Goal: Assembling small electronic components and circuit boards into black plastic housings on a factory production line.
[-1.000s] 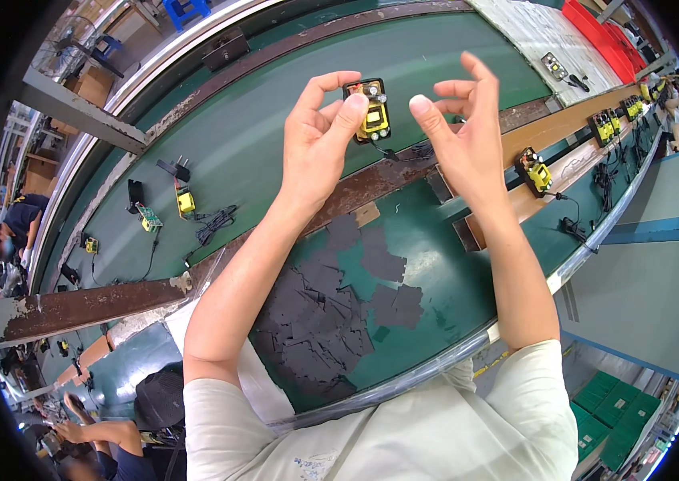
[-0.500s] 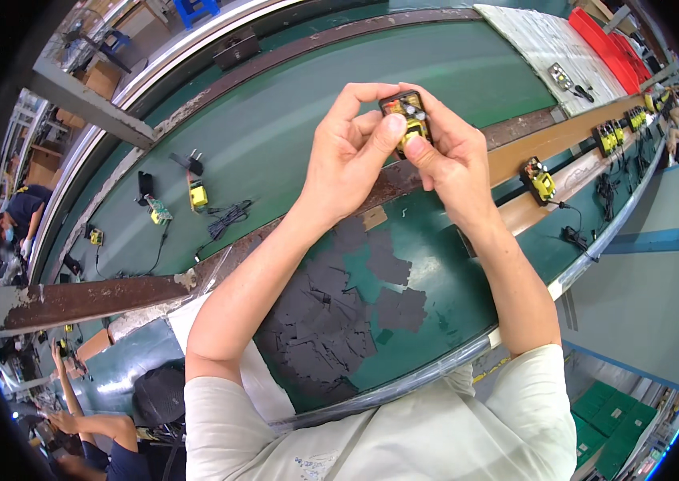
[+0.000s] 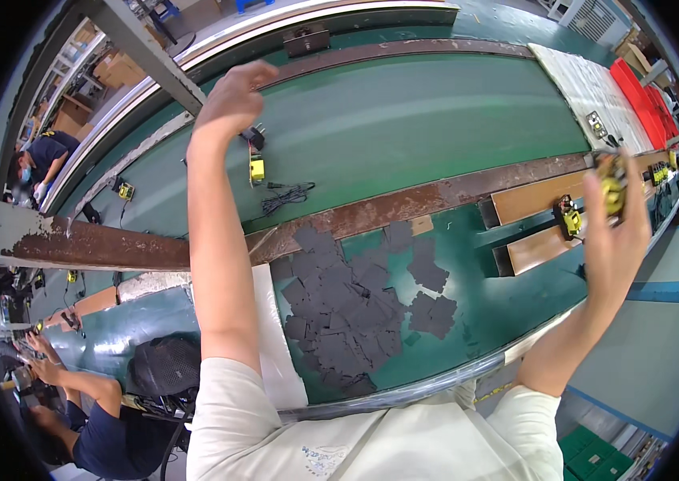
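Observation:
My right hand (image 3: 616,228) is out at the right. Its thumb and fingers are round an open power adapter (image 3: 613,184), a black half-case with yellow and other parts inside, blurred by motion. Just left of it another open adapter (image 3: 569,218) with a yellow transformer sits on the cardboard channels. My left hand (image 3: 231,100) is stretched far over the green conveyor at the upper left, its fingers bent and smeared. Below that hand lie a black plug piece (image 3: 253,136) and a yellow transformer (image 3: 257,168) with a coiled black cable (image 3: 285,197).
Thin black square sheets (image 3: 343,309) lie heaped on the green bench before me. A brown metal rail (image 3: 435,196) divides bench and conveyor. At the left is a grey post (image 3: 147,52); a red tray (image 3: 640,100) is far right. A co-worker (image 3: 91,409) sits at lower left.
My hands have parted: the right has carried the open adapter to the right, and the left has let go of it and reached to the far left. The view has shifted.

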A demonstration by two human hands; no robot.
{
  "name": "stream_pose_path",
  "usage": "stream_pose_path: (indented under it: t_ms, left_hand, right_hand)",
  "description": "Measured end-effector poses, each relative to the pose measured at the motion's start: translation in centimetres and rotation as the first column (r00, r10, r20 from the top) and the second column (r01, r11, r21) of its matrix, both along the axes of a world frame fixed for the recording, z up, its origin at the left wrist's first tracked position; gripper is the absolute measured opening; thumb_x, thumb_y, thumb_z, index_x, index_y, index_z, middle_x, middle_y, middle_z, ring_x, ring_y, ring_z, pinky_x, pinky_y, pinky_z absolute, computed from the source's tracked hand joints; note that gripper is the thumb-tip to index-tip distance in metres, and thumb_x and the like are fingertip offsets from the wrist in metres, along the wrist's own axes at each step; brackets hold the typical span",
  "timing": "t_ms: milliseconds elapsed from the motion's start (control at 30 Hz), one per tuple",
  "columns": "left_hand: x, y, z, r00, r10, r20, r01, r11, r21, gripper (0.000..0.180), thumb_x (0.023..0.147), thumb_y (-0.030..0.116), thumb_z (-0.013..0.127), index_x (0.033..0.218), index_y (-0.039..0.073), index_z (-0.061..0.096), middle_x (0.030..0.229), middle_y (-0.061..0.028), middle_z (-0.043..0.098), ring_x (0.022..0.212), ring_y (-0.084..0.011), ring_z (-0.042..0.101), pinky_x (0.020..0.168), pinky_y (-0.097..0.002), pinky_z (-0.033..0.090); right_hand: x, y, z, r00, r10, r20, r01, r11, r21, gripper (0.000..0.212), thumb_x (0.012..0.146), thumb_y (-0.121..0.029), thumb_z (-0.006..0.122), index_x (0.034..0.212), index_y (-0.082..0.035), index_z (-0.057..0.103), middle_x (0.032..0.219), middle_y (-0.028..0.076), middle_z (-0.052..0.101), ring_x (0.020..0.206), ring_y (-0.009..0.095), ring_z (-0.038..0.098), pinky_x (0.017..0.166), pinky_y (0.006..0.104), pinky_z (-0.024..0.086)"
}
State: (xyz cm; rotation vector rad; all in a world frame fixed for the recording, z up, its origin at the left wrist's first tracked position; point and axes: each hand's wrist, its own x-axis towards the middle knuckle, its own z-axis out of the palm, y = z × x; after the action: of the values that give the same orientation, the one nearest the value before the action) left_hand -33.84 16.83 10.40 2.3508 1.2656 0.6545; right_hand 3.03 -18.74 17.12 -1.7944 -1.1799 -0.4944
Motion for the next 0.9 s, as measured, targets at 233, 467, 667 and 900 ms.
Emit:
stream_pose_path:
  t_ms: [233,467,667,900]
  left_hand:
    - [-1.4,0.1,-0.5,0.900,0.127,-0.417,-0.262,0.922,-0.284,0.036,0.087,-0.002,0.059,0.116,0.003,0.079,0.107,-0.0170,0.080,0.101,-0.0275,0.076,0.088,-0.0379,0.057]
    - [3.5,-4.0,2.8,0.978,0.089,-0.188,-0.060,0.986,0.153,0.022,0.087,0.015,0.069,0.104,0.006,0.078,0.100,-0.0183,0.078,0.098,-0.0385,0.075,0.085,-0.0430,0.058]
    - [10.8,-14.1,7.9,0.858,-0.205,0.471,-0.139,0.790,0.597,0.015,0.087,0.008,0.075,0.099,0.000,0.073,0.087,-0.0154,0.074,0.074,-0.0288,0.071,0.069,-0.0373,0.055]
    - [12.0,-10.0,3.0,0.934,-0.057,0.353,-0.022,0.976,0.216,0.023,0.095,0.021,0.069,0.097,-0.001,0.071,0.085,-0.0182,0.076,0.073,-0.0273,0.074,0.069,-0.0395,0.057]
  right_hand:
    - [0.7,-3.0,-4.0,0.998,-0.023,0.054,0.056,0.678,-0.733,0.038,0.096,-0.021,0.079,0.127,-0.002,0.069,0.118,0.020,0.075,0.102,0.042,0.071,0.088,0.0462,0.056]
    - [-1.6,-0.2,-5.1,0.959,0.276,0.070,-0.178,0.774,-0.608,0.032,0.094,-0.019,0.080,0.121,-0.005,0.071,0.112,0.016,0.070,0.105,0.041,0.069,0.087,0.0491,0.055]
    - [-9.8,5.5,-8.8,0.787,0.583,-0.200,-0.535,0.485,-0.692,0.029,0.092,-0.013,0.079,0.117,-0.005,0.067,0.102,0.014,0.064,0.096,0.041,0.069,0.081,0.0499,0.056]
    - [-10.7,8.5,-10.4,0.744,0.605,-0.285,-0.574,0.358,-0.736,0.024,0.090,-0.003,0.076,0.110,-0.002,0.063,0.104,0.017,0.068,0.091,0.047,0.067,0.077,0.0501,0.056]
